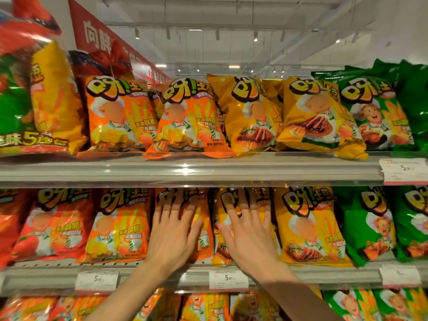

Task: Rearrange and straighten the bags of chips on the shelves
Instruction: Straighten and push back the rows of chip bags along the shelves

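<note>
Hands flat: left on orange bag, right on yellow bag.

Left hand lies flat on an orange bag, right hand at its 3 o'clock flat on a yellow bag, fingers spread.

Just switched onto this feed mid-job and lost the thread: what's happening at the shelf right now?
A person is tidying chip bags on the middle shelf. The left hand lies flat, fingers spread, on an orange chip bag; the right hand presses flat on the yellow chip bag beside it. Neither hand grips anything. On the top shelf, some bags lean and overlap.
</note>
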{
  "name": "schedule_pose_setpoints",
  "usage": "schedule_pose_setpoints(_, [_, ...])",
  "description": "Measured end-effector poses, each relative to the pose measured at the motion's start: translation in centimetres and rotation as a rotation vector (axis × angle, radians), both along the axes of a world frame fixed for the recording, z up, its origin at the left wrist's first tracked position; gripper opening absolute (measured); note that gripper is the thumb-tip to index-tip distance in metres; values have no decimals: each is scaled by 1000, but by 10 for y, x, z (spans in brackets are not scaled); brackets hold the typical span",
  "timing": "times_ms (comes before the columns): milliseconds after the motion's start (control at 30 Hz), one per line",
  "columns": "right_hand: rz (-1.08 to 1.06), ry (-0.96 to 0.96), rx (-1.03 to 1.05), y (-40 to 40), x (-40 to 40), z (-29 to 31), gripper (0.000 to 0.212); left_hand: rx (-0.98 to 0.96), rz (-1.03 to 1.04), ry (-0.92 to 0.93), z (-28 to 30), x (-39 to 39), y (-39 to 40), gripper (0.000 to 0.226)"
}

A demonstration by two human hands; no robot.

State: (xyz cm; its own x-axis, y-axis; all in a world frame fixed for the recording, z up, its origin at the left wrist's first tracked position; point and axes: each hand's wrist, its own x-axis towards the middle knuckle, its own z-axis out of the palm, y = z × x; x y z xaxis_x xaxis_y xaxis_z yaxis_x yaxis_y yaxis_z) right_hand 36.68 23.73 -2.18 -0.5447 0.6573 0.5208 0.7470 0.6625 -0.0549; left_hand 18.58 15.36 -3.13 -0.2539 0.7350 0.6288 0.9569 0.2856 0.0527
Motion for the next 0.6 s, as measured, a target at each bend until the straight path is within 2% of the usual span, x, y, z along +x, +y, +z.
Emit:
schedule_pose_setpoints(133, [-70,-27,18,-1,-12,-3,60,-53,-27,-16,-11,-9,2,63])
schedule_pose_setpoints(400, [-106,-51,6,-5,-16,-3,62,-28,-58,-31,-14,-12,5,63])
schedule_pose_setpoints(600, [13,197,-16,-1,8,5,60,117,-175,-133,-6,9,1,56])
